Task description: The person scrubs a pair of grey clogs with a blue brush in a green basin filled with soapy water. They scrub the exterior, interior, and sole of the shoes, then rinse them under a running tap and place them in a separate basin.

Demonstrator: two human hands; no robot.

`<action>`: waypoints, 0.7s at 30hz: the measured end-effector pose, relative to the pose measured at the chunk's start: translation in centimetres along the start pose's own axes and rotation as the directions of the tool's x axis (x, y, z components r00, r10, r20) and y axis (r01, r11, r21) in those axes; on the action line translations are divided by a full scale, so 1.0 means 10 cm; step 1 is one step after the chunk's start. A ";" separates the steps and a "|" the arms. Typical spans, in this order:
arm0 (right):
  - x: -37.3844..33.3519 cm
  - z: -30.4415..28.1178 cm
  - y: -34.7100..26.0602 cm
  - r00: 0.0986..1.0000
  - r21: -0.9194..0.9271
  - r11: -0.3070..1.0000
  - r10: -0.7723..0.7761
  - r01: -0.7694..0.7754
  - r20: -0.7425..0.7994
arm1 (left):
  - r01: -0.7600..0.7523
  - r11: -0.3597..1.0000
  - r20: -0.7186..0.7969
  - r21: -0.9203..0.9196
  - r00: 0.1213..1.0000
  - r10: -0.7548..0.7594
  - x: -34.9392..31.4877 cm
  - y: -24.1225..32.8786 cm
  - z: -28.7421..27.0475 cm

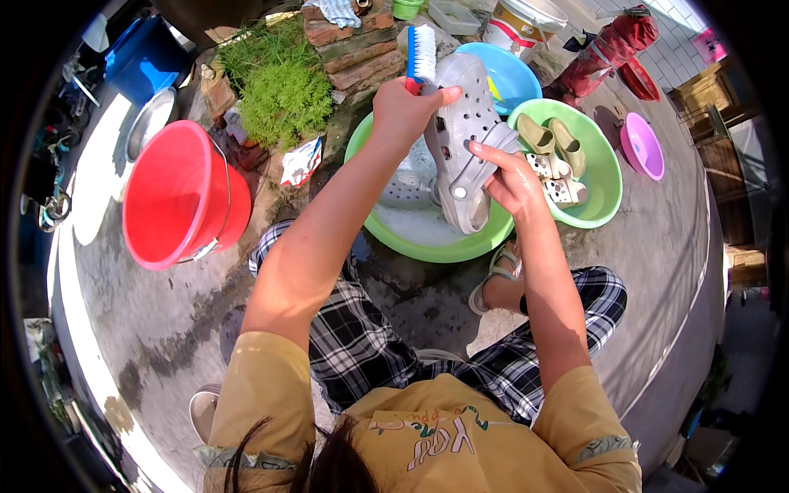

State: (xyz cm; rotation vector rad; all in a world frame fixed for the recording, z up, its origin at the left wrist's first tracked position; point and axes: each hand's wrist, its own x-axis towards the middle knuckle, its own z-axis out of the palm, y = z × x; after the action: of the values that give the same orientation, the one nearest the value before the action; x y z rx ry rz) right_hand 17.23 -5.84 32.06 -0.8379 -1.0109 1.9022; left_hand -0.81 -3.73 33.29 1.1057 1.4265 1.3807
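Note:
A grey clog with round holes (468,103) is held up, tilted, above a green basin (427,251). My right hand (514,179) grips it by the heel strap, thumb on top. My left hand (403,108) is closed round a scrub brush (422,54) with white bristles pointing right and a blue and red handle; its thumb reaches to the clog's edge. In the basin, a second grey clog (405,191) lies partly in suds (419,226), in part hidden by my left arm.
On the right, a light green basin (606,209) holds olive clogs (569,146) and white spotted ones (565,191). Behind stand a blue basin (518,74) and a white bucket (526,25). A red bucket (234,193) is at left, stacked bricks (353,49) ahead, a purple basin (643,148) farther right.

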 end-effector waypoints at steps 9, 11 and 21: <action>0.06 -0.18 0.03 0.994 0.168 0.985 -0.028 0.046 -0.108 | 0.143 0.966 0.256 -0.217 0.963 -0.085 -0.02 0.02 0.01; 0.06 -0.18 0.02 0.993 0.187 0.981 -0.024 0.045 -0.114 | 0.139 0.967 0.265 -0.212 0.961 -0.080 -0.02 0.02 0.00; 0.04 -0.25 0.04 0.996 0.239 0.970 -0.026 0.047 -0.091 | 0.146 0.963 0.286 -0.229 0.955 -0.077 -0.04 0.02 0.02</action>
State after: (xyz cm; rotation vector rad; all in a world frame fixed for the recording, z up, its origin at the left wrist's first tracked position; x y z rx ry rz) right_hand 18.97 -4.78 30.46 -0.7477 -0.7203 1.8938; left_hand -0.48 -4.06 33.50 0.9927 1.0682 1.2313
